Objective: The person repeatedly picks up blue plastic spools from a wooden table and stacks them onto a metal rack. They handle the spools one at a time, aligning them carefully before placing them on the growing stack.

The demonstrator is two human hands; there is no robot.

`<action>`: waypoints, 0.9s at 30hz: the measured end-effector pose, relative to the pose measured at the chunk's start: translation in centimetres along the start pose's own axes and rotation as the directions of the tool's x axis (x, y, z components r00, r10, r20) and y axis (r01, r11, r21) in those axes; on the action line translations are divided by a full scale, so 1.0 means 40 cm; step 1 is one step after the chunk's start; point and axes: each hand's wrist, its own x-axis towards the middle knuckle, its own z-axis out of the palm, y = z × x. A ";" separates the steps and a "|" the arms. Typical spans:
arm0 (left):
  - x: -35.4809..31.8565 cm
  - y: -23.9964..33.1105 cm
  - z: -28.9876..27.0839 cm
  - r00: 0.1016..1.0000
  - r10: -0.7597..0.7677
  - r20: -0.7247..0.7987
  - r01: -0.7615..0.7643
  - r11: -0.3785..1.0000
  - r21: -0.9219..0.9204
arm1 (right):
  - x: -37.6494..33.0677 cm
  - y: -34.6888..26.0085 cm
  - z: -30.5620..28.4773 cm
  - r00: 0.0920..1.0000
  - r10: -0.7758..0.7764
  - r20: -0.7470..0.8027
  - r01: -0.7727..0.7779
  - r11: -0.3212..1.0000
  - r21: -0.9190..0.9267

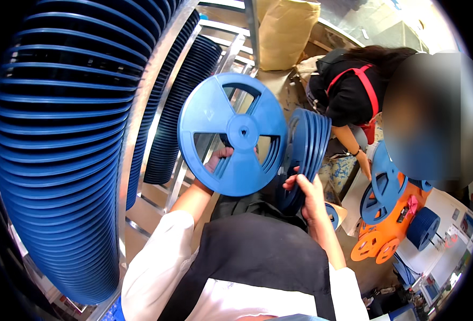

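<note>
Blue plastic reels fill both of my hands, in front of my dark apron. My left hand (pixel 218 159) grips a blue reel (pixel 220 109) through one of its window cutouts. More rims show behind that reel, so it seems to be the front of a small stack. In my right hand (pixel 311 195) is a second stack of blue reels (pixel 314 140), tilted and seen nearly edge-on, with the thumb and fingers closed on its near side. The two stacks lie side by side, very close together; whether they touch I cannot tell.
A metal rack (pixel 136 120) at left carries a long row of blue reels (pixel 65 176). A brown paper-wrapped carton (pixel 284 35) stands at the back. A co-worker (pixel 348 85) at right reaches toward blue reels (pixel 381 184) on an orange surface (pixel 391 227), with small orange discs (pixel 367 246) beside them.
</note>
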 end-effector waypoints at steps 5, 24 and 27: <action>0.035 0.003 0.014 0.969 0.114 0.220 -0.125 0.991 0.036 | 0.038 0.012 -0.047 0.999 0.051 -0.006 -0.050 0.992 0.115; 0.089 0.047 0.057 0.829 0.559 0.011 -0.544 0.801 0.252 | 0.124 -0.060 -0.068 0.978 0.052 0.204 -0.066 0.996 0.064; 0.118 0.088 0.076 0.779 0.627 0.007 -0.589 0.729 0.349 | 0.166 -0.080 -0.055 0.967 0.070 0.246 -0.077 0.997 0.019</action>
